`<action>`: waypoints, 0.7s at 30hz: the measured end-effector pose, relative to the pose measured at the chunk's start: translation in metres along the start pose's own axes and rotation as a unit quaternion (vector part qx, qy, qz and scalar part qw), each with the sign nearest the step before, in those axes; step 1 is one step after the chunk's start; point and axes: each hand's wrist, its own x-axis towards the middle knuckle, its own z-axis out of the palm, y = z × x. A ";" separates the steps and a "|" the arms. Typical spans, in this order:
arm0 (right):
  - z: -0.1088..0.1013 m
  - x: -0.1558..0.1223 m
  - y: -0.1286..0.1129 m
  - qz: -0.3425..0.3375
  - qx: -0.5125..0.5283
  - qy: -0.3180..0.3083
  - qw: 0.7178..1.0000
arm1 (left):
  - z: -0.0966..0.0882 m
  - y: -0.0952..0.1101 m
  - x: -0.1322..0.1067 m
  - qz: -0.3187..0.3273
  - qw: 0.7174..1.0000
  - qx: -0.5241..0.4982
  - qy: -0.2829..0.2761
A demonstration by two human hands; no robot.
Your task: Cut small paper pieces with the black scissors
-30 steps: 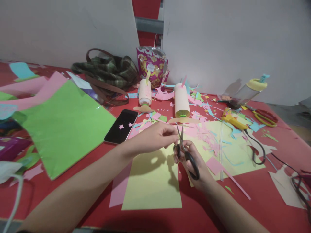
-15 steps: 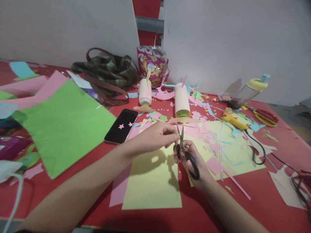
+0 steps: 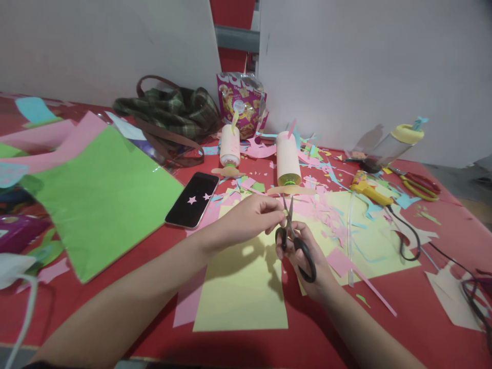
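A phone [image 3: 192, 201] lies left, a glue gun [image 3: 372, 193] right, paper scraps [image 3: 326, 220] between. Right hand [image 3: 314, 247] grips scissors [image 3: 299, 245], raised near a yellow sheet [image 3: 242, 302]—blades slightly parted. Left hand [image 3: 255, 218] pinched beside blades—contents unclear.

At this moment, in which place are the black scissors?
In the head view, the scissors are just right of centre, held in the right hand, close beside the left hand.

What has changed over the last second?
The left hand and the scissors in the right hand have shifted slightly rightward. Nothing was visibly let go or newly grasped. The phone and bottles stayed put.
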 end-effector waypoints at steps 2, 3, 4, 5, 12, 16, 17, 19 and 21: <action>-0.001 0.000 0.001 -0.001 0.000 -0.002 1.000 | 0.000 -0.001 0.001 0.001 1.000 0.004 -0.001; -0.001 0.000 0.002 0.000 0.002 -0.003 1.000 | 0.000 -0.001 0.001 0.001 1.000 0.006 -0.001; -0.001 0.000 0.002 0.000 0.004 -0.004 1.000 | 0.000 -0.002 0.002 0.001 1.000 0.008 -0.001; -0.002 0.001 0.003 0.001 0.007 -0.005 1.000 | 0.000 -0.003 0.002 0.001 1.000 0.010 -0.002; -0.002 0.000 0.005 0.003 0.022 0.001 1.000 | -0.007 -0.005 0.000 -0.006 0.999 0.046 -0.018; -0.001 -0.001 0.004 0.018 0.026 -0.006 0.999 | -0.014 -0.001 -0.002 -0.024 0.996 0.072 -0.041; -0.001 -0.001 0.004 0.021 0.024 -0.007 0.999 | -0.015 0.000 -0.002 -0.026 0.996 0.075 -0.047; -0.001 -0.001 0.003 0.028 0.019 -0.010 0.999 | -0.018 0.002 -0.003 -0.027 0.995 0.077 -0.057; -0.002 -0.001 0.002 0.036 0.013 -0.016 0.999 | -0.020 0.004 -0.003 -0.029 0.994 0.078 -0.067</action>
